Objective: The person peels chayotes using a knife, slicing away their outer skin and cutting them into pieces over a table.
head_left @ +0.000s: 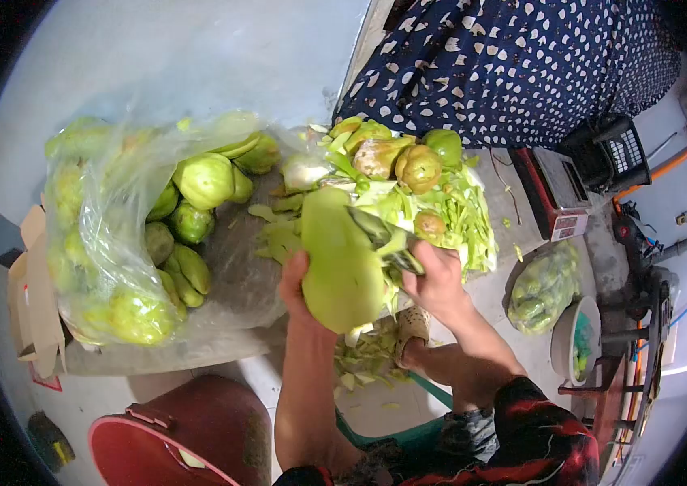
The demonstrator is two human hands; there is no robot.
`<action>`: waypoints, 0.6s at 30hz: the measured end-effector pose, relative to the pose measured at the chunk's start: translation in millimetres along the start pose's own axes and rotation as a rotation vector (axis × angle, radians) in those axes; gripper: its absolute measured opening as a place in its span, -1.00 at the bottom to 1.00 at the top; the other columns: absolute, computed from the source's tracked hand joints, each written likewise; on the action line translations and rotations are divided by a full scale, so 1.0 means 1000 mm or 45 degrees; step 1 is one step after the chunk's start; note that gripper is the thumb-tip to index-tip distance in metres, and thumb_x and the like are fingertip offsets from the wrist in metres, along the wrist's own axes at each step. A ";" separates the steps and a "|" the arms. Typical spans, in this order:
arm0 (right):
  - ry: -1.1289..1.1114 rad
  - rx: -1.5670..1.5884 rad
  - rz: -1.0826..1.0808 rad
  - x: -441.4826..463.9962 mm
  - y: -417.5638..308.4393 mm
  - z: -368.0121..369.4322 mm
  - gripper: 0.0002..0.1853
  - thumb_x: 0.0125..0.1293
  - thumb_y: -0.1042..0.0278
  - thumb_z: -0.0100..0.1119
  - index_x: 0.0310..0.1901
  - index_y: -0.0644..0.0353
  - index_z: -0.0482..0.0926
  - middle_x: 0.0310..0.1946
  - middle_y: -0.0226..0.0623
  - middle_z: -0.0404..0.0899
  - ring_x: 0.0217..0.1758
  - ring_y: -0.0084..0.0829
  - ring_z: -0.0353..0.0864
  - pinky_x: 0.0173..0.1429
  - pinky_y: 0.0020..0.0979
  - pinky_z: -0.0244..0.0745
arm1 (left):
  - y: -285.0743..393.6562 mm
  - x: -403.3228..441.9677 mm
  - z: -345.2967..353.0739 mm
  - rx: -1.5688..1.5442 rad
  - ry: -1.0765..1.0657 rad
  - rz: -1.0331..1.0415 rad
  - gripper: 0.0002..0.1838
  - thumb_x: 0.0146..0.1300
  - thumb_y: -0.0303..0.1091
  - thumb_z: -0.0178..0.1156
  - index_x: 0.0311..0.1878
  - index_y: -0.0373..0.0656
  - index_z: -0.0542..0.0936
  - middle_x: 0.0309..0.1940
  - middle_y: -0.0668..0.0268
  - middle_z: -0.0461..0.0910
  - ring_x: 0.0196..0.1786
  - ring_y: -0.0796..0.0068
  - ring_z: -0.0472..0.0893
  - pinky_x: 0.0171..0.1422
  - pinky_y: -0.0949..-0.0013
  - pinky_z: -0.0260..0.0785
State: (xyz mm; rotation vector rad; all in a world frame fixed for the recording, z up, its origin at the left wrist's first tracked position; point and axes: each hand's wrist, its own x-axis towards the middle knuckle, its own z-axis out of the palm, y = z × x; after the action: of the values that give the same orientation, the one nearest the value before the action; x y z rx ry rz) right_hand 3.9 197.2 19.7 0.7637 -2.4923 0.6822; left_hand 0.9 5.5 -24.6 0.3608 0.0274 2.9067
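Observation:
A large pale-green papaya (pixel 337 263), its surface smooth and peeled where I see it, is held up in front of me. My left hand (pixel 296 290) is closed around its near left side. In my right hand (pixel 438 279) is a dark-handled peeler (pixel 398 257), touching or very close to the papaya's right side; blur hides the exact contact. Behind them, a heap of green peelings (pixel 473 219) covers the right part of the low table, with several unpeeled, partly browned papayas (pixel 419 168) on top.
A clear plastic bag (pixel 108 219) with several green papayas (pixel 203 180) lies open at left. A red bucket (pixel 157 437) stands below the table's near edge. At right are a red scale (pixel 552 193), a filled plastic bag (pixel 544 292) and a white tub (pixel 577 340). Patterned cloth (pixel 489 73) hangs behind.

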 end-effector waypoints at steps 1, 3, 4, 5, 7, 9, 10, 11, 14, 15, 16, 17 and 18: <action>0.008 -0.022 0.050 0.001 0.003 0.001 -0.61 -0.24 0.53 0.37 -0.30 0.25 0.42 -0.54 -0.12 0.47 -0.55 -0.06 0.52 -0.47 -0.23 0.43 | 0.000 -0.001 0.005 -0.025 -0.089 -0.083 -0.27 0.25 0.06 0.10 0.35 -0.24 0.32 0.17 0.05 0.51 0.14 0.15 0.57 0.18 0.10 0.49; 0.041 -0.001 -0.028 0.006 -0.003 -0.010 -0.62 -0.19 0.50 0.38 -0.28 0.27 0.46 -0.53 -0.14 0.47 -0.56 -0.10 0.52 -0.48 -0.23 0.43 | -0.004 0.001 0.010 -0.047 -0.176 -0.161 -0.29 0.23 0.05 0.11 0.32 -0.25 0.36 0.12 0.09 0.55 0.12 0.19 0.58 0.16 0.14 0.49; 0.029 0.036 -0.110 0.008 -0.015 -0.019 -0.61 -0.19 0.49 0.39 -0.27 0.28 0.47 -0.54 -0.15 0.46 -0.57 -0.13 0.52 -0.49 -0.23 0.42 | -0.007 0.001 0.006 -0.096 -0.076 -0.075 -0.29 0.23 0.05 0.11 0.32 -0.25 0.36 0.12 0.09 0.55 0.13 0.19 0.59 0.17 0.15 0.49; 0.020 0.072 -0.193 0.009 -0.022 -0.025 -0.60 -0.20 0.47 0.40 -0.25 0.30 0.49 -0.55 -0.17 0.45 -0.58 -0.16 0.51 -0.49 -0.22 0.42 | -0.009 0.001 0.003 -0.012 0.025 -0.026 -0.29 0.22 0.05 0.12 0.32 -0.25 0.36 0.12 0.09 0.55 0.12 0.20 0.59 0.18 0.15 0.49; 0.004 0.099 -0.234 0.005 -0.023 -0.028 -0.57 -0.22 0.45 0.42 -0.24 0.33 0.51 -0.55 -0.19 0.43 -0.59 -0.19 0.50 -0.51 -0.22 0.41 | -0.010 0.001 0.000 0.075 0.131 0.013 -0.28 0.22 0.04 0.13 0.33 -0.25 0.36 0.13 0.09 0.55 0.12 0.20 0.59 0.19 0.16 0.48; -0.007 0.050 -0.203 0.002 -0.021 -0.027 -0.56 -0.23 0.47 0.41 -0.22 0.33 0.50 -0.54 -0.18 0.44 -0.57 -0.15 0.51 -0.49 -0.21 0.41 | -0.011 0.000 0.002 0.071 0.086 0.012 -0.29 0.23 0.04 0.12 0.33 -0.26 0.35 0.13 0.10 0.55 0.10 0.22 0.61 0.18 0.16 0.49; 0.054 0.044 -0.145 0.007 -0.013 -0.018 -0.69 -0.10 0.58 0.31 -0.23 0.30 0.52 -0.57 -0.18 0.47 -0.60 -0.13 0.51 -0.50 -0.28 0.38 | -0.012 -0.001 0.002 0.069 0.083 0.009 -0.29 0.23 0.04 0.12 0.33 -0.26 0.35 0.13 0.10 0.55 0.10 0.22 0.61 0.18 0.16 0.49; 0.026 0.035 -0.027 0.003 0.000 -0.006 -0.72 -0.06 0.62 0.27 -0.24 0.27 0.51 -0.58 -0.14 0.48 -0.58 -0.10 0.52 -0.49 -0.27 0.40 | -0.013 -0.001 -0.001 0.089 0.075 -0.034 -0.28 0.23 0.04 0.13 0.33 -0.26 0.35 0.12 0.10 0.56 0.08 0.23 0.61 0.15 0.18 0.50; 0.007 -0.004 0.058 0.001 0.007 0.002 -0.76 -0.03 0.62 0.25 -0.27 0.25 0.48 -0.57 -0.10 0.49 -0.57 -0.06 0.53 -0.47 -0.24 0.42 | -0.013 -0.002 -0.002 0.106 0.113 -0.128 -0.28 0.22 0.06 0.13 0.31 -0.27 0.35 0.07 0.09 0.57 0.03 0.22 0.62 0.07 0.20 0.55; 0.014 -0.028 0.049 0.001 0.004 0.000 -0.71 -0.08 0.60 0.27 -0.27 0.23 0.43 -0.53 -0.11 0.50 -0.53 -0.03 0.54 -0.45 -0.19 0.44 | -0.013 -0.002 -0.005 0.105 0.117 -0.126 -0.28 0.22 0.06 0.13 0.31 -0.27 0.35 0.07 0.09 0.57 0.03 0.22 0.62 0.07 0.20 0.55; 0.020 -0.050 0.046 0.000 0.002 -0.001 -0.65 -0.13 0.57 0.28 -0.26 0.22 0.39 -0.49 -0.12 0.51 -0.48 -0.01 0.56 -0.43 -0.15 0.46 | -0.013 -0.004 -0.011 -0.012 0.004 -0.161 -0.23 0.25 0.12 0.10 0.38 -0.20 0.26 0.13 -0.04 0.48 0.06 0.00 0.57 0.00 -0.05 0.53; 0.019 -0.047 0.051 0.000 0.001 0.002 -0.65 -0.13 0.57 0.28 -0.26 0.22 0.39 -0.49 -0.12 0.51 -0.48 -0.01 0.56 -0.43 -0.15 0.46 | -0.013 -0.004 -0.016 -0.127 -0.113 -0.194 -0.18 0.27 0.19 0.06 0.44 -0.14 0.18 0.19 -0.17 0.40 0.10 -0.22 0.51 -0.06 -0.30 0.52; -0.012 -0.055 0.137 0.003 0.001 0.004 -0.68 -0.07 0.57 0.27 -0.25 0.22 0.39 -0.50 -0.09 0.51 -0.49 0.01 0.56 -0.42 -0.13 0.47 | -0.013 -0.004 -0.021 -0.129 -0.112 -0.194 -0.18 0.27 0.19 0.06 0.44 -0.14 0.18 0.19 -0.17 0.40 0.10 -0.22 0.51 -0.06 -0.30 0.52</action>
State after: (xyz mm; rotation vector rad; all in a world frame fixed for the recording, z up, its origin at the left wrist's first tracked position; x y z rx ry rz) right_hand -0.6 194.5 17.8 0.6223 -2.5632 0.6610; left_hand 1.9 17.3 -46.7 0.4482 -0.1009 2.7270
